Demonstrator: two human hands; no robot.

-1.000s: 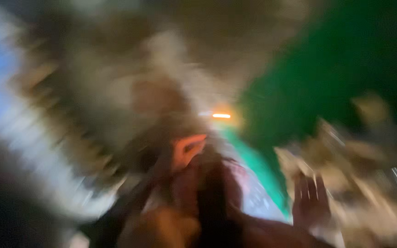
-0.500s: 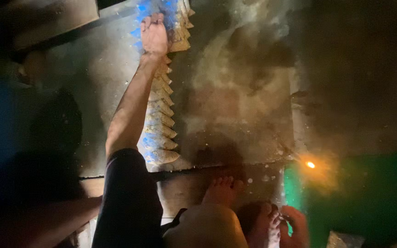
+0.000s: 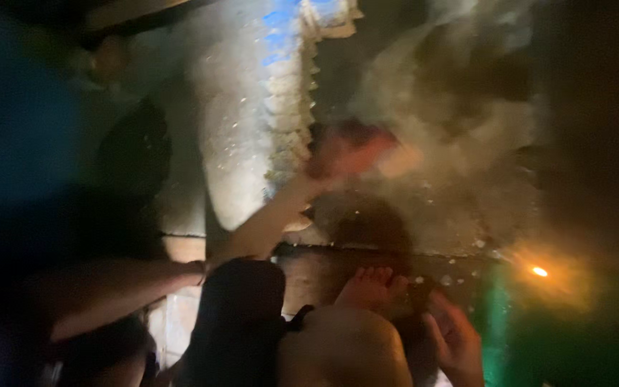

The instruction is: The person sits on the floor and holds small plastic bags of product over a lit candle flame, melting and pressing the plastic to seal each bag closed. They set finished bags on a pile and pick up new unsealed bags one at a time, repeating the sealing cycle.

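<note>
Rough, dusty matt floor (image 3: pixel 467 179), jagged serrated pale strip (image 3: pixel 291 107) of unclear material, matt black cloth shorts (image 3: pixel 234 315)

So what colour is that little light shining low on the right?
Orange: the little light glows orange in the head view.

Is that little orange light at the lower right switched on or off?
On. The small orange light shows as a bright point with a warm halo spreading over the dark surroundings. What kind of lamp it is cannot be told; the picture is blurred.
</note>
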